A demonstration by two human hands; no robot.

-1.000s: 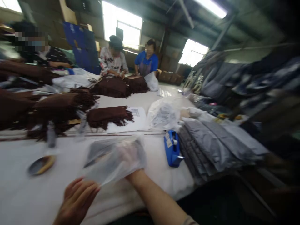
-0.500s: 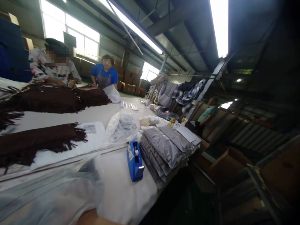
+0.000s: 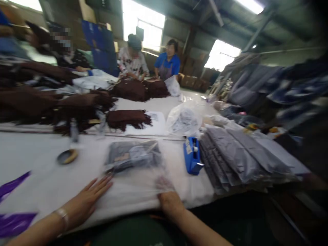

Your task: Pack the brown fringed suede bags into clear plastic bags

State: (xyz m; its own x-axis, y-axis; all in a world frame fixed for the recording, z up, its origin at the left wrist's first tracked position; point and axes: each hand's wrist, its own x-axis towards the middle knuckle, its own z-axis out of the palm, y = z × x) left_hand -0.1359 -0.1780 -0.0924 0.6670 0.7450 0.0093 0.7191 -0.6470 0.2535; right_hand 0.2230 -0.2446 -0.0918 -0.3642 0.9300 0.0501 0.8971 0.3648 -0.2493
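Note:
A clear plastic bag (image 3: 146, 189) lies on the white table in front of me, with a folded dark grey garment (image 3: 123, 153) inside its far part. My left hand (image 3: 93, 193) rests flat at the bag's near left edge, fingers stretched out and holding nothing. At the near right, my right hand (image 3: 170, 200) reaches under or into the plastic; its fingers show blurred through the film and look stretched out. A blue tape dispenser (image 3: 192, 157) stands right of the bag.
Stacked bagged grey garments (image 3: 235, 153) lie right of the dispenser. A tape roll (image 3: 67, 156) and purple-printed plastic (image 3: 16, 223) lie left. Brown fringed textiles (image 3: 128, 119) and a crumpled clear bag (image 3: 184, 118) are farther back. Several co-workers, including one in blue (image 3: 167, 65), are beyond the table.
The view has swung left and levelled. Both my hands now show on the table, where before only part of one showed at the bottom edge. The plastic bag now lies flatter.

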